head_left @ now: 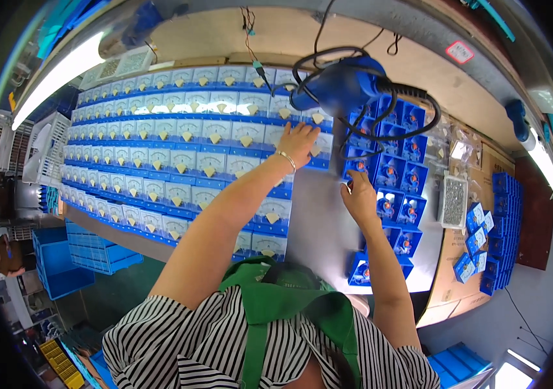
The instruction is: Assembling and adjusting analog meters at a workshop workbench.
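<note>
My left hand [298, 144] lies with fingers stretched out over the right end of a row of panel meters, its fingertips touching one of them. Each panel meter [214, 135] has a white dial face, a cream fan-shaped piece and a blue lower edge. My right hand [359, 196] is beside the left column of open blue meter housings [390, 174], its thumb and fingers bent together. Whatever lies between those fingers is too small or hidden to name. Coils with red-orange parts show inside the housings.
A blue hand-held power tool [344, 87] with looped black cable hangs above the housings. To the right are a tray of small metal parts [453, 202], loose blue-and-white boxes [476, 240] and stacked blue housings [503, 227]. Blue crates [98, 249] stand at lower left.
</note>
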Available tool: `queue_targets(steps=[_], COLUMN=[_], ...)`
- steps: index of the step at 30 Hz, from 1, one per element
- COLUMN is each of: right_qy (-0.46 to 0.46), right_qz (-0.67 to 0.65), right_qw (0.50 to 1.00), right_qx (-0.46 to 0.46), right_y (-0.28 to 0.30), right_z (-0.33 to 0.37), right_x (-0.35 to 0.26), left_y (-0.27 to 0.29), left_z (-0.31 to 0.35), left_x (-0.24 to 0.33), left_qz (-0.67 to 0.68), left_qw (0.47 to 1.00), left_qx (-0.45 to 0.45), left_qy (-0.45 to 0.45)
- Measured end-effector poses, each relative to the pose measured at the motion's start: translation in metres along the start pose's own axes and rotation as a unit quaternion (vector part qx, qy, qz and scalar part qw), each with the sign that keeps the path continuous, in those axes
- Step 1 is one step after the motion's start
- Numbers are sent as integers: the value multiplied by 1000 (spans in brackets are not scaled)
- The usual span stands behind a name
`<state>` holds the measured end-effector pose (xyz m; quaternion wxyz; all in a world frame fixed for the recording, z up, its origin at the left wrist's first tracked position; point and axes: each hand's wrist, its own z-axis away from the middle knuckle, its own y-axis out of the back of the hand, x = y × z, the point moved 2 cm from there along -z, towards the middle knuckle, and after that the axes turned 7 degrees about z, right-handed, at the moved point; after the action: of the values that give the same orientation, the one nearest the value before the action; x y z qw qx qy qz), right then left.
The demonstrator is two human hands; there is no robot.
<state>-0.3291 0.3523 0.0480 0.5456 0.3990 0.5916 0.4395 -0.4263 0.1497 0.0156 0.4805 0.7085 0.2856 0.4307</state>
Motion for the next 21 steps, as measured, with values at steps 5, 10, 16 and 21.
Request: queue_targets(steps=[5, 10, 16, 21], right_qy=[-64, 69, 129, 109], right_qz=[-428, -557, -562, -554], right_qw=[901, 822, 808, 815], right_qx=[-30, 97, 121, 130], right_y=[59, 119, 115, 115], right_z=[57, 82, 98, 113], right_x=[-29, -77, -100, -108], left_y=[44, 92, 121, 131], left_z=[26, 100, 143, 162], left_x=[25, 58, 81, 89], left_qz=[161, 339, 400, 402], left_qw=[986, 940, 916, 916], left_qx=[-10, -39, -31, 2], left_qy=[-36, -19, 3, 0])
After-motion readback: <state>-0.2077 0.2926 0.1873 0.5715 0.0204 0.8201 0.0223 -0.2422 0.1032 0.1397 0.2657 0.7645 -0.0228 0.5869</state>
